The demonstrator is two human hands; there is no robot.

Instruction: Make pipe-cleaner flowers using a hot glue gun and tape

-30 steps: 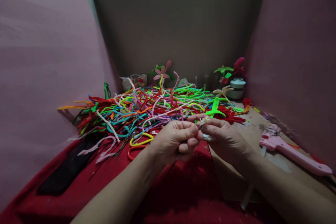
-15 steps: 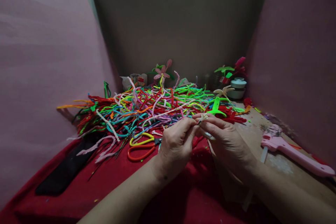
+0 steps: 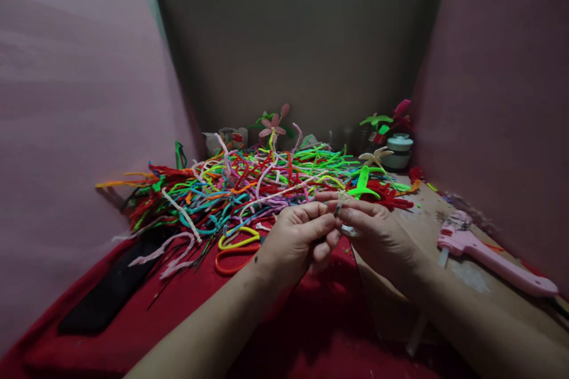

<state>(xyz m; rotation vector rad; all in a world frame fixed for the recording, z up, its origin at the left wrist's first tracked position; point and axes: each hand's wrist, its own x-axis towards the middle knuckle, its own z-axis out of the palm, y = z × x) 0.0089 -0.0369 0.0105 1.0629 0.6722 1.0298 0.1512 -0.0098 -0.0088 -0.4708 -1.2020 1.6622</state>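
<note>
My left hand [image 3: 299, 238] and my right hand [image 3: 380, 234] meet over the front of the table. Between their fingertips is a small bunch of pale-tipped stamens [image 3: 342, 196], pointing up, its lower end pinched by both hands. Something whitish shows under my right fingers, too small to name. Just behind the hands lies a bright green pipe-cleaner leaf shape [image 3: 363, 185]. Scissors with yellow and red handles [image 3: 233, 266] lie left of my left wrist, their blades hidden by that hand.
A big heap of coloured pipe cleaners [image 3: 262, 180] spreads behind the hands. At right lies a pink glue gun [image 3: 493, 257]; a black flat object [image 3: 106, 290] lies at left. Behind stand a pink flower [image 3: 272, 126] and a lidded jar [image 3: 399, 151]. Red cloth [image 3: 178, 331] covers the front.
My left hand has turned, with its lower fingers now showing beneath the stamens. It covers more of the scissors. The view has shifted slightly.
</note>
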